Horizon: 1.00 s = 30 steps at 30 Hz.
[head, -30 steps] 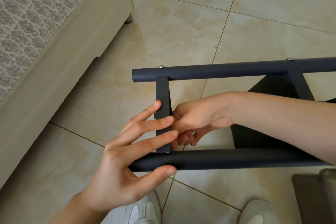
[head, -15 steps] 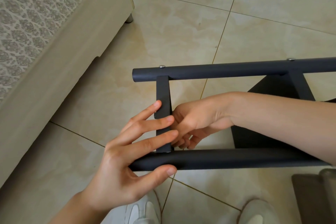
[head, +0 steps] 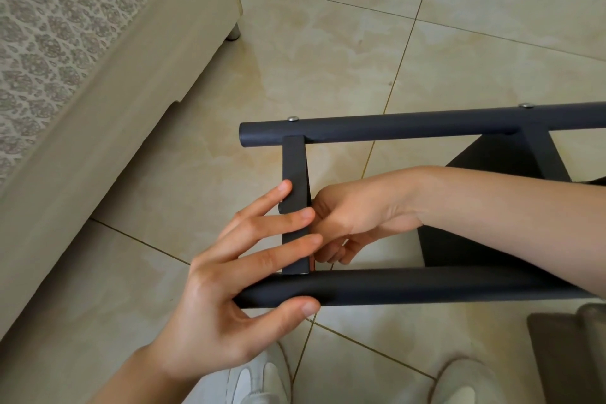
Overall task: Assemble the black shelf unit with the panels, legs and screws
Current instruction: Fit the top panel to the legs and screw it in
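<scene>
Upholstery, far left: patterned grey fabric over a beige bed base (head: 98, 128) with a chrome foot (head: 233, 32), on the glossy beige tiled floor (head: 328, 59).
Left hand (head: 226, 298): fingers straight and spread, curled round nothing. They press the outer face of the end panel, and the thumb is set against the near leg.
Black flat end panel (head: 295, 167): seen edge-on, spanning the two legs near their left ends and touching both.
Far black round metal leg (head: 410, 126): lies level above the floor. A silver screw head (head: 292, 118) sits on it over the end panel, with another further right.
Near black round metal leg (head: 426, 285): parallel to the far one, above the white shoes (head: 259, 380). No screw head shows at its joint with the end panel.
Right hand (head: 347, 220): reaches between the legs to the panel's inner face. The fingers are curled, but what they pinch, if anything, is hidden, so its grip cannot be told.
Second black panel (head: 475, 157): further right, also between the legs.
Grey object (head: 564, 354): lower right corner, not identifiable.
Step in hand: probably fastening the end panel to the near leg.
Next move: likely needs steady counter-pressure from the left hand while the fastener is lined up with its hole and turned squarely. A tilted start could cross the thread.
</scene>
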Each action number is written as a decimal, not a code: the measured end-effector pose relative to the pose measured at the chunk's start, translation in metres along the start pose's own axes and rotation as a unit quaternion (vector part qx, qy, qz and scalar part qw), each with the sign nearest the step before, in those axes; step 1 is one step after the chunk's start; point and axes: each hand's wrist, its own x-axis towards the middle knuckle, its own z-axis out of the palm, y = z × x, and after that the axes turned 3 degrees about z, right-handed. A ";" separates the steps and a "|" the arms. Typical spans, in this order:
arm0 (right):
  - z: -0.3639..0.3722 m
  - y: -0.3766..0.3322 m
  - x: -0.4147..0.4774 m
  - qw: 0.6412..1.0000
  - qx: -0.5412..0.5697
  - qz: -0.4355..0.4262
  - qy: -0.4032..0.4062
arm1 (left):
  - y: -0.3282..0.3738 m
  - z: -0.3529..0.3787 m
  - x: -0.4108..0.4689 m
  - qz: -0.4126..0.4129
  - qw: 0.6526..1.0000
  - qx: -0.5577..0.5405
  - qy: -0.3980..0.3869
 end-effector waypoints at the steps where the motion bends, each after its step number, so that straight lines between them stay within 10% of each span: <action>1: -0.001 0.000 -0.001 1.000 0.018 -0.002 -0.008 | 0.000 0.000 0.000 0.000 1.000 0.000 0.001; 30: 0.003 0.007 0.001 0.998 0.052 -0.026 -0.030 | -0.002 0.003 -0.002 0.002 1.000 -0.016 0.015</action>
